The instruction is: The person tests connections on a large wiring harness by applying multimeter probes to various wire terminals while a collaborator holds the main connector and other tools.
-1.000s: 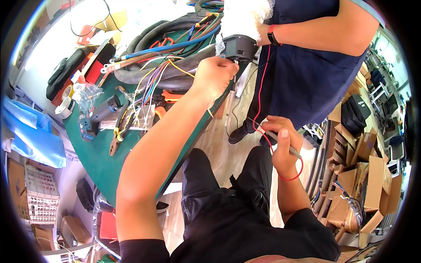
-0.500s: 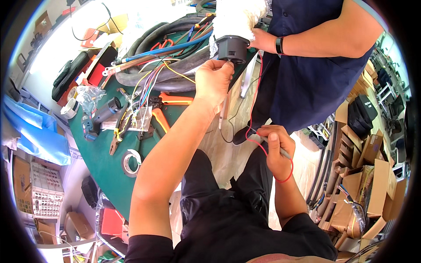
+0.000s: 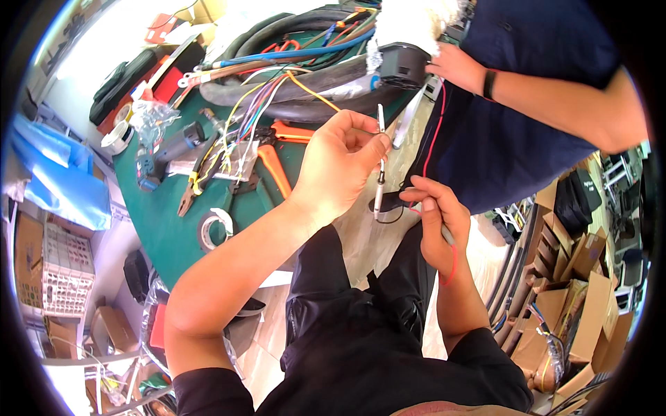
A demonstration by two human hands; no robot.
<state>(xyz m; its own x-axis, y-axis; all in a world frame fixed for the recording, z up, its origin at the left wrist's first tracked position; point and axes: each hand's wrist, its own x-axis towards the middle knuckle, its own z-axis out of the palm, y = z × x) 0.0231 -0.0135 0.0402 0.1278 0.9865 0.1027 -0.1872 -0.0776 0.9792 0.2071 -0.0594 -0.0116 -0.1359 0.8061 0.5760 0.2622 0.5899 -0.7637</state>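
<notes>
My left hand (image 3: 343, 163) is closed in a pinch around a slim test probe (image 3: 379, 191). Its silvery tip points up past my fingers, and a thin black lead curls from its pale lower end. To the right and lower, my right hand (image 3: 444, 225) is closed around a grey test probe (image 3: 447, 236) with a red lead (image 3: 435, 132). Beyond my left hand, a round black connector (image 3: 404, 66) hangs at the end of a white-wrapped bundle (image 3: 409, 24). A co-worker's hand (image 3: 454, 66) touches the connector's side.
On the green table (image 3: 166, 246) lie thick black cables (image 3: 284, 107), thin coloured wires (image 3: 260, 114), orange-handled cutters (image 3: 275, 170), yellow-handled pliers (image 3: 187, 197), a cordless driver (image 3: 166, 156) and a tape roll (image 3: 211, 229). Cardboard boxes (image 3: 596, 319) stand at the right. The co-worker (image 3: 534, 104) stands close ahead.
My left hand has come away from the black connector's face with the test probe. The right hand still holds its probe. The whole view has shifted slightly.
</notes>
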